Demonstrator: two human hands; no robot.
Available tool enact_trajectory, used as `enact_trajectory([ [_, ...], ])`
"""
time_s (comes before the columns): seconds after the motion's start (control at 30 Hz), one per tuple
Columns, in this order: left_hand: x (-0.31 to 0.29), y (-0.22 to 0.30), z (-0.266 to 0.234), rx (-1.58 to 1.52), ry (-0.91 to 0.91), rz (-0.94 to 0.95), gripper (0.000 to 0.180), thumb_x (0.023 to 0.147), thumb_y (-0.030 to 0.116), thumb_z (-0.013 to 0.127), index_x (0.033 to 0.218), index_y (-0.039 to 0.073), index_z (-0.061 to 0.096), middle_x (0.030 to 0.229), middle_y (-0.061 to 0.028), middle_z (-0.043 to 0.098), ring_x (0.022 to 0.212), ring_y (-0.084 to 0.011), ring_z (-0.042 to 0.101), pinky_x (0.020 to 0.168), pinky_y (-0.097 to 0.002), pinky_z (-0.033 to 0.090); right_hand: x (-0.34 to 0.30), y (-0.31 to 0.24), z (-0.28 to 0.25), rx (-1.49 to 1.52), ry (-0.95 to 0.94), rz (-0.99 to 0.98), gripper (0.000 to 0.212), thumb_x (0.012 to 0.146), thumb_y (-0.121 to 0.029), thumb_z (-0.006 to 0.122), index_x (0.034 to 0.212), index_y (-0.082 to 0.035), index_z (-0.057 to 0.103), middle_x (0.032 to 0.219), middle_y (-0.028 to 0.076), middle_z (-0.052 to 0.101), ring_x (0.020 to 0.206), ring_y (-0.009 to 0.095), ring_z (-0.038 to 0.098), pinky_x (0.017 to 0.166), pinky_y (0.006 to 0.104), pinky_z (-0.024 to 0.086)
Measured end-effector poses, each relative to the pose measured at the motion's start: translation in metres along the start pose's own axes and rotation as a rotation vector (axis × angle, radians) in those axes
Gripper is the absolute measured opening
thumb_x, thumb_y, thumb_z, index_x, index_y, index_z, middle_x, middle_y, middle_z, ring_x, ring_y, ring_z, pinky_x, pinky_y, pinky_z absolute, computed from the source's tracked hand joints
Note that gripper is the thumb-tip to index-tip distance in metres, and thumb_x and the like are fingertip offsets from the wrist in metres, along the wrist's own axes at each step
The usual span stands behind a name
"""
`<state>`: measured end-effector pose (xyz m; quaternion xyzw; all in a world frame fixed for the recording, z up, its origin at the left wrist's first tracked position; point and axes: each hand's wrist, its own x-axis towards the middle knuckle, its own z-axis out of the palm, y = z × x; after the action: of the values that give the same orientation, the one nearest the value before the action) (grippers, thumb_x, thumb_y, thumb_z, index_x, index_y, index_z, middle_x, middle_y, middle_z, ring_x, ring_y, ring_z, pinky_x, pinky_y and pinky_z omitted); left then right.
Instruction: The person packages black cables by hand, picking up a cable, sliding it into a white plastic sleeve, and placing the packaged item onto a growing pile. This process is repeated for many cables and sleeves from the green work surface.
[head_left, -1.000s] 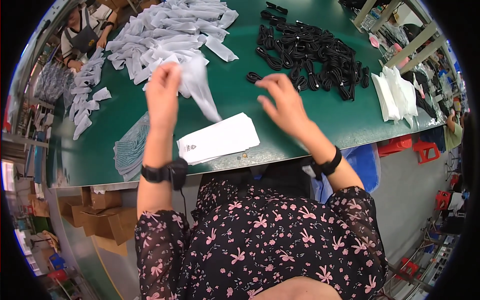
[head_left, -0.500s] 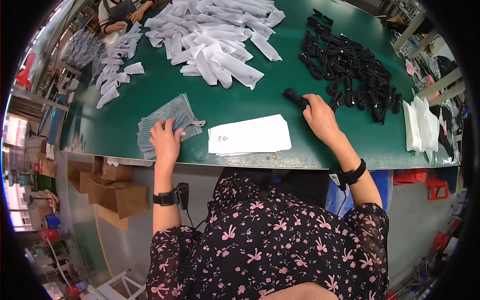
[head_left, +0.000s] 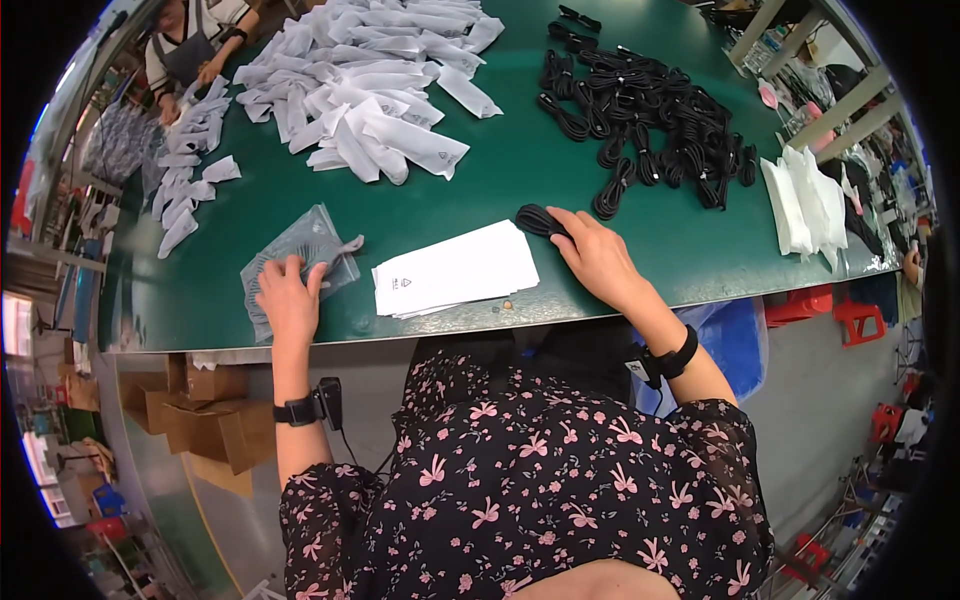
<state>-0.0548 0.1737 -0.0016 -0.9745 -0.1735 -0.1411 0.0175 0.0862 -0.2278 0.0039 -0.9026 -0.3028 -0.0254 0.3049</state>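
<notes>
My right hand (head_left: 600,258) is closed on one end of a coiled black cable (head_left: 538,220), just beyond the far right corner of a stack of flat white sleeves (head_left: 455,268). To the left, my left hand (head_left: 288,302) rests with its fingers apart on a clear plastic bag (head_left: 325,232). Thin dark strips show through the bag; their exact kind is hard to make out. Beyond my right hand lies a big heap of coiled black cables (head_left: 655,115).
Filled white sleeves (head_left: 350,70) are heaped across the far side of the green table (head_left: 480,185). White packets (head_left: 805,205) lie at the right edge. A person (head_left: 195,50) works at the far left. Cardboard boxes (head_left: 220,430) stand below the table.
The whole view has shifted. My right hand has brought the coiled cable nearer, close to the white sleeve stack. My left hand stays on the plastic bag.
</notes>
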Motion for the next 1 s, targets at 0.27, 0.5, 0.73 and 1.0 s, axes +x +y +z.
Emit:
enact_trajectory([
  [0.27,-0.006,0.151,-0.022,-0.833,0.069,0.346,0.024,0.082,0.008,0.071,0.103,0.003,0.063,0.101,-0.0113,0.058,0.084,-0.026,0.06,0.069,-0.0359,0.05,-0.01,0.008,0.015,0.23,0.178,0.073,0.032,0.092,-0.014,0.061,0.121,-0.001,0.06,0.111,0.019,0.065,0.097,0.035,0.065,0.083,0.0367,0.051],
  [0.5,-0.002,0.195,0.009,-0.753,-0.081,0.445,0.014,0.082,0.008,0.071,0.091,0.001,0.064,0.087,-0.0118,0.059,0.074,-0.0252,0.059,0.065,-0.0331,0.049,-0.025,-0.008,0.004,0.283,0.192,0.049,0.033,0.091,-0.013,0.063,0.121,0.0,0.061,0.107,0.018,0.065,0.093,0.034,0.065,0.08,0.0352,0.051],
  [0.73,-0.009,0.194,0.01,-0.989,-0.101,0.288,0.01,0.085,0.006,0.068,0.088,-0.002,0.061,0.08,-0.0095,0.059,0.068,-0.021,0.056,0.064,-0.0296,0.047,-0.039,-0.027,-0.005,0.145,0.185,-0.085,0.037,0.086,-0.009,0.067,0.122,-0.004,0.061,0.09,0.013,0.06,0.076,0.029,0.061,0.067,0.036,0.049],
  [1.0,-0.011,0.194,0.006,-1.224,-0.196,0.182,0.008,0.086,0.002,0.065,0.088,-0.002,0.059,0.082,-0.0071,0.058,0.07,-0.0154,0.053,0.065,-0.0272,0.045,-0.04,-0.021,-0.005,-0.034,0.118,-0.36,0.038,0.084,-0.009,0.069,0.121,-0.008,0.062,0.085,0.01,0.056,0.07,0.024,0.058,0.061,0.0343,0.048],
])
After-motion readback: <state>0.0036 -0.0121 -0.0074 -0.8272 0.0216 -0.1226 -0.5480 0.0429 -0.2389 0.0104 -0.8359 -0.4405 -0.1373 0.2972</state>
